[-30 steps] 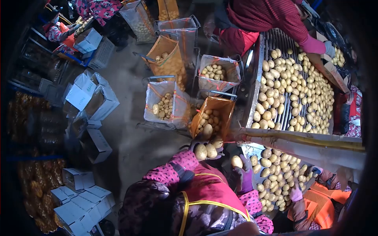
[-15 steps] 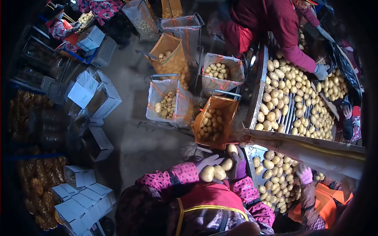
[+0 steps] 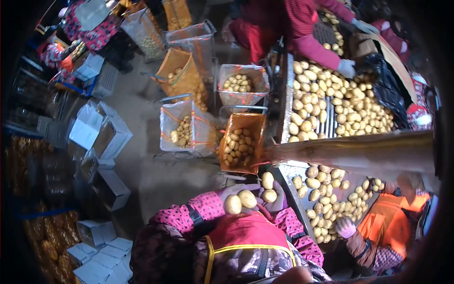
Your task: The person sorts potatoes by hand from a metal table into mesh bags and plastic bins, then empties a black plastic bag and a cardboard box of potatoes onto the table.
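Observation:
My left hand [image 3: 240, 188], in a pale purple glove, is closed about two potatoes [image 3: 232, 204] in front of my red apron [image 3: 250, 232]. Close beside it, my right hand [image 3: 280, 195], gloved in the same colour, grips two more potatoes [image 3: 267, 180], one above the other. The undersides of both hands are hidden. Just ahead of my hands stands an orange mesh sack [image 3: 243, 118] held open on a frame, with many potatoes inside. On my right a metal sorting table [image 3: 295, 169] carries loose potatoes.
A wide padded beam [image 3: 354, 154] crosses the sorting line on the right. Several framed sacks [image 3: 165, 123] stand ahead. White boxes [image 3: 109, 258] lie at left. A co-worker's hand [image 3: 345, 227] touches potatoes at lower right; another co-worker's gloved hand [image 3: 346, 68] reaches over the rollers.
The view has shifted, moving the sacks leftward in it. My hands and their potatoes are slightly farther apart. At upper right, a cardboard box with black plastic has tilted into view.

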{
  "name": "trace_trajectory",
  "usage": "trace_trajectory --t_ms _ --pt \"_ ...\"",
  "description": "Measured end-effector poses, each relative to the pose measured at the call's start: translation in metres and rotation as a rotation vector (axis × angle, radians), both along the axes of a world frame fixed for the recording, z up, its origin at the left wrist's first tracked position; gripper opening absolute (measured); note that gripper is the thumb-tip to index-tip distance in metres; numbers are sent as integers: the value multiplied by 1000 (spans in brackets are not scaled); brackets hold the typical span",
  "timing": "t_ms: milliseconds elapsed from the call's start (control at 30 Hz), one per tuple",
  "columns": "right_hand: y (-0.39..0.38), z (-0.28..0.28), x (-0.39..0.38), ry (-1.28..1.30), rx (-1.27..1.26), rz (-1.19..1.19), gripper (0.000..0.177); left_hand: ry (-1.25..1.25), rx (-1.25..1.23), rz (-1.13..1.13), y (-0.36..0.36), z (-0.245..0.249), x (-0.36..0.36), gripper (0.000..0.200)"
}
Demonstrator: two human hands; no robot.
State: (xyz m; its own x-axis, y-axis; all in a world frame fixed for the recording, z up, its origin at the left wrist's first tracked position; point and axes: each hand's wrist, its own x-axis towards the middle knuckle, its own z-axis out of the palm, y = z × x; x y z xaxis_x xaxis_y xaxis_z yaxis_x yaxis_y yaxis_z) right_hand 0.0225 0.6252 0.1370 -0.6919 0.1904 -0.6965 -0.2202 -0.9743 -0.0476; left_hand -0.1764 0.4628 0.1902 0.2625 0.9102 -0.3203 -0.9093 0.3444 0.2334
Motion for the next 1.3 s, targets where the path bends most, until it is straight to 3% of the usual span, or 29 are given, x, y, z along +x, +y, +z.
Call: trace_trajectory --t_ms 100,133,200,233,267,367,433,467,533,633,667,800,867,900,967,1000,1033,1067,1200,1233,1267,1300 --pt "4 21 10 -28 39 -133 60 196 -136 42 8 25 -13 56" --pt "4 12 15 -53 164 -191 61 142 -184 62 9 -8 -14 57" --pt "9 10 36 -26 96 -220 63 63 -308 131 22 -49 -21 61" --pt "10 7 46 16 118 -231 65 25 -132 69 46 -23 -28 54" --pt "13 4 57 17 145 -237 66 170 -53 54 61 -49 -34 54" --pt "7 26 78 -79 276 -293 62 992 83 76 87 -177 -58 55" --pt "3 24 90 -91 259 -387 61 607 -357 494 85 -186 -57 62" --pt "2 22 96 -92 253 -433 61 -146 -611 723 86 -154 -54 65" --pt "1 7 112 -53 284 -477 64 -299 -653 632 80 -156 -48 66" --pt "8 -3 122 -5 284 -525 65 -413 -239 1 68 -154 -30 62" --pt "11 4 120 -79 392 -498 63 -449 -110 -204 68 -141 -22 61" --pt "19 34 95 -316 701 -464 52 -21 -135 -303 109 -43 54 60" --pt "23 39 82 -390 925 -411 53 -12 -143 -300 133 -40 85 57" --pt "23 70 79 -628 1093 -300 59 304 63 -303 140 -28 102 55" --pt "33 66 88 -528 1076 -385 61 929 492 -289 152 -9 128 54" --pt "37 63 94 -477 1061 -422 61 671 222 -340 158 -30 127 53" --pt "44 91 106 -417 879 -430 60 405 -42 -377 166 -68 119 53" --pt "48 80 115 -503 956 -449 61 133 -304 -399 169 -90 115 52" --pt "73 -11 156 -712 1182 -428 63 207 -437 -191 190 -59 122 53" --pt "78 -29 161 -725 1213 -404 63 -11 -646 105 206 -32 140 56" --pt "72 -38 160 -739 1233 -370 63 360 -305 80 199 -62 135 58" --pt "74 7 156 -787 1209 -291 64 740 -30 145 192 -92 130 62"
